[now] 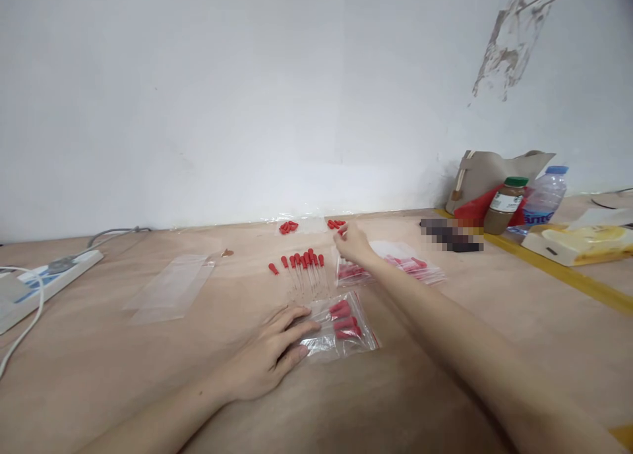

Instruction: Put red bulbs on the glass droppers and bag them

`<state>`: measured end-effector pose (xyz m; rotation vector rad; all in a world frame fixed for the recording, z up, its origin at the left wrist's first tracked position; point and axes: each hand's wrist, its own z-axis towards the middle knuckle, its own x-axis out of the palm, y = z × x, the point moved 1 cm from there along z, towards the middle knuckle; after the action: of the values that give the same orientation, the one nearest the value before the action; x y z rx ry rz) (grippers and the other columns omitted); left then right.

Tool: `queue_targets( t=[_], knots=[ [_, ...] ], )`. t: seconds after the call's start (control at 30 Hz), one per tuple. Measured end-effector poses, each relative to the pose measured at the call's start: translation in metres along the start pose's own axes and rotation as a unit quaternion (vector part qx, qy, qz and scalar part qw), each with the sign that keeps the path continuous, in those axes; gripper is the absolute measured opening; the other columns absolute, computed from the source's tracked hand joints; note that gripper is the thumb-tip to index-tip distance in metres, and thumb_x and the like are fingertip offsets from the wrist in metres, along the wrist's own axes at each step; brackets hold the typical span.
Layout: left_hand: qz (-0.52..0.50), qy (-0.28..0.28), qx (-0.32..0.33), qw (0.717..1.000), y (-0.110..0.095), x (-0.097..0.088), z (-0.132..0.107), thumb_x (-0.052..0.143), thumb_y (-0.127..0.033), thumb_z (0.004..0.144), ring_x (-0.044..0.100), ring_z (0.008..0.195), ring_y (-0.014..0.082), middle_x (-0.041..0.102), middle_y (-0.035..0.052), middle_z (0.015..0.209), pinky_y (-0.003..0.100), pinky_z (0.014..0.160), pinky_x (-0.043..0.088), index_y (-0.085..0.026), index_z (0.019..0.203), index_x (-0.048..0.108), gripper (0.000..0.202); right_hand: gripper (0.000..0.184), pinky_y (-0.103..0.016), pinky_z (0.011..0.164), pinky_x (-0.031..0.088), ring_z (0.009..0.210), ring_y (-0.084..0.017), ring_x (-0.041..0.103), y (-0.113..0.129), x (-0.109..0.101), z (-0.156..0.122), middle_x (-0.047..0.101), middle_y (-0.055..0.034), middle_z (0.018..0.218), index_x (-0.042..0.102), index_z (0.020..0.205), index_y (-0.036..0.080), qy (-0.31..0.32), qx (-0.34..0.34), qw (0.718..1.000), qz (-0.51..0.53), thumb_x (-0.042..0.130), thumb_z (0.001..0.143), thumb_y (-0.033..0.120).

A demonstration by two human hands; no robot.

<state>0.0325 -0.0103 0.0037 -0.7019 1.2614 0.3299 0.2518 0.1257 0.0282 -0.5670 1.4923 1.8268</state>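
Observation:
My left hand [277, 348] lies flat with spread fingers over the near-left end of a clear zip bag [316, 343], pressing it to the table. Inside the bag are several red-bulbed droppers [346, 319]. My right hand [355, 244] reaches to the back, its fingers curled together beside a small pile of red rubber bulbs [336, 224]. Whether a bulb is between the fingertips is hidden. Several loose glass droppers with red bulbs [304, 261] lie in a row beyond my left hand. Under my right wrist is a stack of filled zip bags [415, 264].
Another pile of red bulbs [288, 227] lies near the wall. Flat clear bags [173, 286] rest at left, near a power strip [74, 269]. At right stand a grey bag [487, 174], a green-capped bottle [505, 207], a water bottle [546, 197] and a yellow tissue pack [583, 243].

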Motion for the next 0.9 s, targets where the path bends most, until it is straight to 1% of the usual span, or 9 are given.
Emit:
queue_targets(
  t=[0.03,0.07,0.13,0.17,0.23,0.37,0.43,0.63,0.9],
  knots=[
    [0.000,0.002,0.000,1.000,0.000,0.000,0.000,0.037,-0.027,0.090,0.034,0.121,0.0225,0.036,0.0032,0.132,0.041,0.100,0.032,-0.030,0.126,0.040,0.037,0.029,-0.022,0.048,0.047,0.055,-0.011,0.060,-0.006,-0.010,-0.007,0.061,-0.0076,0.084,0.038,0.109,0.014,-0.021,-0.006,0.999,0.034,0.034,0.084,0.028],
    [0.000,0.002,0.000,1.000,0.000,0.000,0.000,0.037,-0.028,0.090,0.034,0.121,0.0226,0.036,0.0031,0.133,0.041,0.100,0.031,-0.031,0.126,0.040,0.037,0.031,-0.022,0.043,0.046,0.049,-0.010,0.057,-0.014,-0.021,-0.016,0.060,-0.0053,0.081,0.035,0.109,0.015,-0.064,-0.012,0.990,0.122,0.035,0.084,0.032],
    [-0.002,0.003,-0.004,1.000,0.001,0.001,0.000,0.036,-0.029,0.090,0.033,0.122,0.0223,0.035,0.0029,0.133,0.041,0.100,0.031,-0.031,0.127,0.039,0.037,0.033,-0.022,0.039,0.045,0.043,-0.009,0.054,-0.033,-0.039,-0.037,0.056,0.0008,0.074,0.034,0.107,0.019,-0.122,-0.022,0.958,0.257,0.042,0.080,0.036],
    [-0.003,0.004,-0.005,1.000,0.002,0.001,0.000,0.035,-0.030,0.090,0.033,0.122,0.0221,0.035,0.0029,0.133,0.041,0.100,0.031,-0.032,0.127,0.039,0.037,0.033,-0.022,0.038,0.044,0.041,-0.008,0.052,-0.043,-0.045,-0.049,0.054,0.0028,0.070,0.037,0.103,0.020,-0.129,-0.013,0.946,0.296,0.045,0.078,0.039],
    [-0.006,0.005,-0.007,1.000,0.002,0.001,0.000,0.035,-0.030,0.091,0.032,0.122,0.0220,0.034,0.0029,0.134,0.041,0.100,0.031,-0.032,0.127,0.039,0.037,0.031,-0.021,0.038,0.045,0.042,-0.009,0.053,-0.061,-0.052,-0.070,0.052,0.0040,0.064,0.042,0.094,0.019,-0.115,0.021,0.931,0.345,0.051,0.074,0.041],
    [-0.008,0.008,-0.007,1.000,0.001,0.000,0.000,0.035,-0.030,0.090,0.032,0.122,0.0226,0.035,0.0028,0.134,0.042,0.100,0.031,-0.032,0.127,0.040,0.037,0.034,-0.023,0.043,0.048,0.045,-0.009,0.054,-0.080,-0.048,-0.099,0.052,0.0057,0.060,0.043,0.086,0.020,-0.105,0.063,0.889,0.442,0.059,0.067,0.043],
    [-0.009,0.007,-0.009,1.000,0.001,-0.001,0.000,0.036,-0.031,0.090,0.033,0.122,0.0226,0.035,0.0026,0.134,0.042,0.100,0.031,-0.032,0.127,0.040,0.037,0.036,-0.024,0.044,0.049,0.046,-0.009,0.055,-0.082,-0.042,-0.105,0.052,0.0063,0.061,0.042,0.086,0.020,-0.102,0.070,0.876,0.466,0.061,0.065,0.044],
    [-0.012,0.000,-0.005,1.000,0.003,0.002,-0.001,0.035,-0.031,0.091,0.034,0.121,0.0215,0.035,0.0027,0.134,0.040,0.100,0.032,-0.031,0.127,0.040,0.037,0.036,-0.025,0.049,0.051,0.050,-0.010,0.057,-0.077,-0.030,-0.109,0.052,0.0069,0.062,0.042,0.084,0.022,-0.059,0.079,0.858,0.503,0.064,0.064,0.043],
    [-0.026,-0.002,-0.003,1.000,0.002,0.001,0.000,0.037,-0.030,0.090,0.036,0.120,0.0223,0.036,0.0030,0.133,0.040,0.099,0.034,-0.031,0.126,0.041,0.037,0.039,-0.026,0.052,0.051,0.054,-0.010,0.059,-0.074,-0.028,-0.115,0.054,0.0061,0.067,0.041,0.088,0.022,-0.032,0.075,0.856,0.511,0.063,0.065,0.044]
  ],
)
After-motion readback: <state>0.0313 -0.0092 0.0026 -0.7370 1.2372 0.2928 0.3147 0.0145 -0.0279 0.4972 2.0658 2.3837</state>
